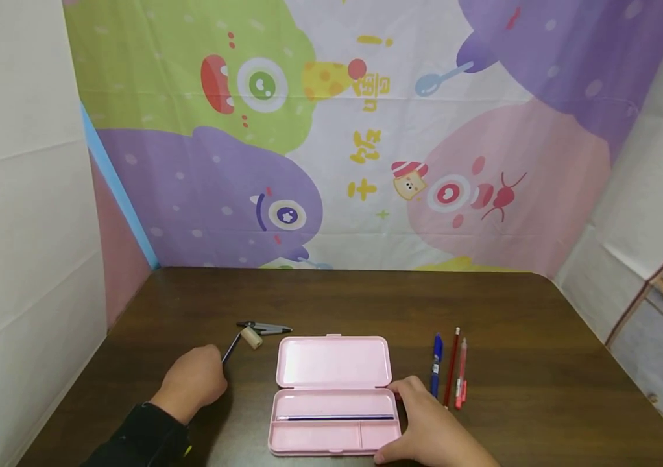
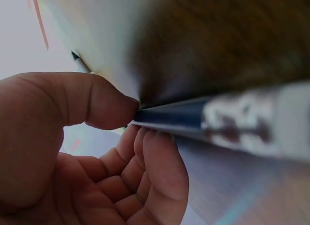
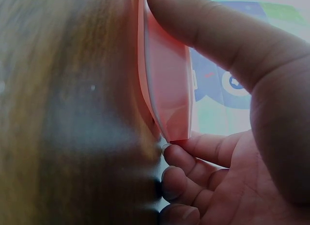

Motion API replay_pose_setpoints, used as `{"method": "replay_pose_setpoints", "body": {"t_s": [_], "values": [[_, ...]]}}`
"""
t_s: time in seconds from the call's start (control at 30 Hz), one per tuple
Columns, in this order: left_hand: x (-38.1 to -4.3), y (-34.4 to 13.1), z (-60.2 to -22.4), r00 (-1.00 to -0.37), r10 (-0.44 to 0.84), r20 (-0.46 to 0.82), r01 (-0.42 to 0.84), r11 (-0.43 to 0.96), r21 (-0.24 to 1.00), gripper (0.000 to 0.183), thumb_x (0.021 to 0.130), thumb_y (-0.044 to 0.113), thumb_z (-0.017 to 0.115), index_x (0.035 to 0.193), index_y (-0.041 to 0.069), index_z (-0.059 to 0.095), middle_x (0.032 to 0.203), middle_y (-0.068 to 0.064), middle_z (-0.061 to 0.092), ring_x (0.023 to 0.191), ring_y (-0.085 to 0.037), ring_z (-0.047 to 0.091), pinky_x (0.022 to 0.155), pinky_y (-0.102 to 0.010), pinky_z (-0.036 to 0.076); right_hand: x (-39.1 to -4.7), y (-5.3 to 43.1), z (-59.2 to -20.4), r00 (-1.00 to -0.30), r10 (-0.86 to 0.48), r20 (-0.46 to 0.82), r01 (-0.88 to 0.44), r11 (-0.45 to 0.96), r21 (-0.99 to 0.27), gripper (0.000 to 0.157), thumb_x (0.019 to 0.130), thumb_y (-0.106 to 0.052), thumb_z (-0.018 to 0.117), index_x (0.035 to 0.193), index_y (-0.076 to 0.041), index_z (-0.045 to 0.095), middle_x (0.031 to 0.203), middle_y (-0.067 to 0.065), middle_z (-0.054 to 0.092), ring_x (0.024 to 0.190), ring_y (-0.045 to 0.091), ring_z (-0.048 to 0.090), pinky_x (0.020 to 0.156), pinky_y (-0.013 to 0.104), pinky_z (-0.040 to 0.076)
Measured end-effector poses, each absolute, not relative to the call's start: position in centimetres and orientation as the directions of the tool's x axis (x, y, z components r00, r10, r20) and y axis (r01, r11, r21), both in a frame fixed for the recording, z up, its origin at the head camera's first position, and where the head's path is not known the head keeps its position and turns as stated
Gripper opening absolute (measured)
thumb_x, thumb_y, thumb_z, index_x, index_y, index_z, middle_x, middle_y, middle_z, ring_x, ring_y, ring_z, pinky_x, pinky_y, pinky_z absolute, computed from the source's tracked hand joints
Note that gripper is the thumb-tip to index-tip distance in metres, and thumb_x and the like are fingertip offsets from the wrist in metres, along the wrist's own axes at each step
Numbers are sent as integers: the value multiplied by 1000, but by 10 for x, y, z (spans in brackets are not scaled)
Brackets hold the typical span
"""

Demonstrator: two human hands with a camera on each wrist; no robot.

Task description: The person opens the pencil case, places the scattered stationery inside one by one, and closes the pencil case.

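Note:
A pink pencil case [image 1: 334,363] lies unfolded on the table, its lid tilted away at the back. In its long rear compartment is a dark blue pencil [image 1: 337,418]; the two front compartments hold nothing visible. My left hand [image 1: 194,383], left of the case, pinches another slim dark blue pencil [image 2: 169,116] between thumb and fingertips. White and dark marks on its barrel are blurred. My right hand [image 1: 433,425] grips the right end of the case, thumb at the front corner and fingers at the back; the case's pink side [image 3: 169,84] spans between them.
A small tan block [image 1: 252,337] and a grey drawing compass [image 1: 264,328] lie behind the left hand. Right of the case are a blue pen [image 1: 436,366], a dark red pencil [image 1: 452,366] and a pink pen [image 1: 461,376]. A cartoon-print cloth [image 1: 361,246] hangs behind the table.

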State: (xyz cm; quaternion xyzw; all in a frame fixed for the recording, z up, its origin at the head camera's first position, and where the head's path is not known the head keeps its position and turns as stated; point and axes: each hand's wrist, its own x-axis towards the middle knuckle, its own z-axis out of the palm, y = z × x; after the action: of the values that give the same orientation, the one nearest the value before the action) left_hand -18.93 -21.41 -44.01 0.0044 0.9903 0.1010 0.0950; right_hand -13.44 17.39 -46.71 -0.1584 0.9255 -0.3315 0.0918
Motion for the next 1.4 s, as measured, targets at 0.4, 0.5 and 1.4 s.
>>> {"method": "replay_pose_setpoints", "body": {"t_s": [0.4, 0.5, 1.4], "values": [[-190, -211, -427, -988, 27, -150, -7, 975, 223, 7, 77, 6, 62, 80, 3, 56, 74, -7, 57, 64, -21, 52, 59, -41, 47, -137, 175, -465, -932, -357, -63, -235, 726, -646, 99, 52, -62, 85, 128, -9, 52, 115, -2, 47, 97, 15, 56, 79, 39, 49], [-189, -207, -422, -992, 30, -125, 0, 972, 236, 12, 78, 7, 62, 84, 0, 54, 72, -7, 54, 63, -22, 52, 59, -42, 48, -137, 176, -466, -931, -360, -63, -233, 718, -656, 99, 52, -61, 86, 129, -9, 51, 115, -2, 47, 98, 15, 56, 80, 39, 49], [-155, -115, -412, -956, 255, 146, 282, 935, 215, 17, 72, 11, 68, 84, 12, 56, 72, 1, 56, 64, -14, 57, 55, -37, 48, -137, 177, -468, -913, -407, -36, -285, 697, -658, 98, 52, -58, 88, 127, -5, 51, 113, 1, 47, 101, 20, 55, 83, 44, 50]]}}
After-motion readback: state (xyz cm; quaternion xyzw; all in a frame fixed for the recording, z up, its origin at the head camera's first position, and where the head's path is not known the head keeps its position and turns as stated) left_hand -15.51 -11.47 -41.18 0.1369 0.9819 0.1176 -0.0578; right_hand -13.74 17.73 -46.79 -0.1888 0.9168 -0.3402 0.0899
